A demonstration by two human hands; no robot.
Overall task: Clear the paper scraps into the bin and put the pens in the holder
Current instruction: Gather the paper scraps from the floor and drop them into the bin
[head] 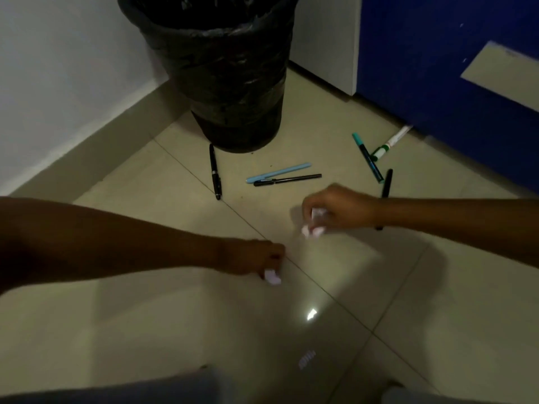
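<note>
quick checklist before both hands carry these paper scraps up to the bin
1. Left hand closed on a pale paper scrap: ok.
2. Right hand closed on scraps: ok, though one piece hangs low.
3. Bin upright, lined, near the hands: ok.
4. Bin mouth open: cannot tell, top cropped.
5. Other scraps left on the floor: none visible.
6. Pens in the holder: not ok, six lie on the floor; no holder in view.

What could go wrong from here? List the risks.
1. The right hand grips several paper scraps loosely; one may drop on the way to the bin.
2. A black pen lies partly under that wrist and could get knocked.
3. No holder is in view.
</note>
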